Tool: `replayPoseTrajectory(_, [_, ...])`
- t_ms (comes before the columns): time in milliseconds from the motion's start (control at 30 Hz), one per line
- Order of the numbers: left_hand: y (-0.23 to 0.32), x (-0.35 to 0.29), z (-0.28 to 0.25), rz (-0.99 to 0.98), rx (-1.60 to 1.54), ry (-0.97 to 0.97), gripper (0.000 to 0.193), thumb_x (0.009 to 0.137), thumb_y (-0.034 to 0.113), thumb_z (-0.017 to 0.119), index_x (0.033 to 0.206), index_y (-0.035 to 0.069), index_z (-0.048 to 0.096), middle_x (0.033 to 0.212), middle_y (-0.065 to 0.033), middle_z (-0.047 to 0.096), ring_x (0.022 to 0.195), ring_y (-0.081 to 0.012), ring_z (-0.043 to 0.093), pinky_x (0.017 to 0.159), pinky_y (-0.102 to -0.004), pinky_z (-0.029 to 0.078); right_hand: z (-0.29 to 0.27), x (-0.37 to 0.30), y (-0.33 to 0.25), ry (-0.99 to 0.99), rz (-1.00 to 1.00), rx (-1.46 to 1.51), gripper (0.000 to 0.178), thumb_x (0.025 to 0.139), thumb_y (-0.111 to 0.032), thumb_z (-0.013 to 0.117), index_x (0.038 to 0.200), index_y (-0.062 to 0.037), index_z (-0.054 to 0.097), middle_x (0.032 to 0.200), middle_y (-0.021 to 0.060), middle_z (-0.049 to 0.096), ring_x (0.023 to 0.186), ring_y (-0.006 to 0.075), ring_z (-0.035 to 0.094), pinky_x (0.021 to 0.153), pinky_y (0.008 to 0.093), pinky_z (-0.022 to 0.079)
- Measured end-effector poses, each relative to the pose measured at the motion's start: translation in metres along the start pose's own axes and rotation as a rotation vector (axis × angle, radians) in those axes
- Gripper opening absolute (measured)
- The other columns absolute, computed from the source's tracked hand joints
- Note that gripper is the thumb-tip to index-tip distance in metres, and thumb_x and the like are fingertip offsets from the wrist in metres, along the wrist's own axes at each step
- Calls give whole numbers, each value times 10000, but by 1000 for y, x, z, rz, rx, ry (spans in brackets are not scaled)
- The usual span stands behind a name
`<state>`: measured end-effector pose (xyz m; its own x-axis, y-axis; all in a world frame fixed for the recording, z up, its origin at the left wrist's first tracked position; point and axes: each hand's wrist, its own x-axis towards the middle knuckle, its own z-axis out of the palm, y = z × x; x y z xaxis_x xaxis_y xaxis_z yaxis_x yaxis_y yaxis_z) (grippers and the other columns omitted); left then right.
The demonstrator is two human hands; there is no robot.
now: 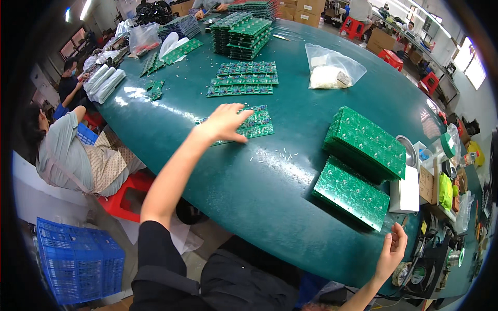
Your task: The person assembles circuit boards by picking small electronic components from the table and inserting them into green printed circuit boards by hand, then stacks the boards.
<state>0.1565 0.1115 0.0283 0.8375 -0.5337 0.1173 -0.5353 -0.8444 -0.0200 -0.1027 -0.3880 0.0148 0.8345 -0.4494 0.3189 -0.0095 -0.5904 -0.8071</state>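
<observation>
My left hand reaches over a populated green circuit board panel, thumb and fingers spread. Its fingers hide part of the panel, and whether they press on it I cannot tell. At the lower right, my right hand hovers by the table edge with loosely bent fingers apart and nothing visible in them. Closest to it is a stack of green circuit board panels, with a taller stack just behind. Small pale pieces lie scattered on the table between the panel and these stacks.
On the green table, several populated panels lie in rows before tall board stacks. A plastic bag of white parts sits farther right. A white box and solder spool stand right. Co-workers sit left.
</observation>
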Motion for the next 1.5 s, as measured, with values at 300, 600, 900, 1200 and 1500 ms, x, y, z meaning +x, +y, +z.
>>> replayPoseTrajectory(300, [-10, 2, -1, -86, 83, -421, 533, 844, 265, 687, 1326, 87, 547, 1367, -173, 552, 1247, -347, 547, 1004, -433, 498, 50, -10, -84, -196, -347, 1, 275, 849, 69, 631, 1117, 6, 650, 1037, 130, 629, 821, 210, 613, 755, 313, 517])
replayPoseTrajectory(600, [-11, -20, 8, 173, 47, -41, 478, 857, 245, 683, 1297, 103, 558, 1305, -136, 607, 1210, -323, 589, 923, -445, 549, 78, -25, -99, -354, -444, 39, 310, 821, 87, 658, 1117, -7, 668, 1014, 134, 635, 800, 229, 630, 717, 324, 536])
replayPoseTrajectory(900, [-1, -58, -72, -373, -884, 716, 224, 1037, 171, 501, 1096, 19, 653, 841, -44, 675, 722, -90, 633, 635, -273, 518, 58, -47, -80, -397, -269, 84, 191, 864, 49, 645, 1047, 10, 686, 994, 145, 662, 834, 240, 655, 733, 328, 543])
replayPoseTrajectory(1200, [142, -97, 10, -436, -814, 597, 433, 972, 320, 648, 1244, -7, 566, 1128, -138, 598, 945, -210, 603, 827, -349, 499, 170, -74, -122, -707, -409, 231, 825, 894, -158, 721, 1533, 46, 240, 1536, 284, 342, 1387, 432, 404, 1137, 459, 355])
replayPoseTrajectory(1500, [147, -94, 19, -274, -294, 324, 886, 759, 529, 793, 1422, 44, 462, 1422, -266, 444, 1257, -453, 480, 1063, -535, 380, 207, -66, -109, -679, 246, 605, 629, 956, -64, 613, 1501, 47, 319, 1441, 272, 484, 1232, 276, 598, 1006, 363, 511])
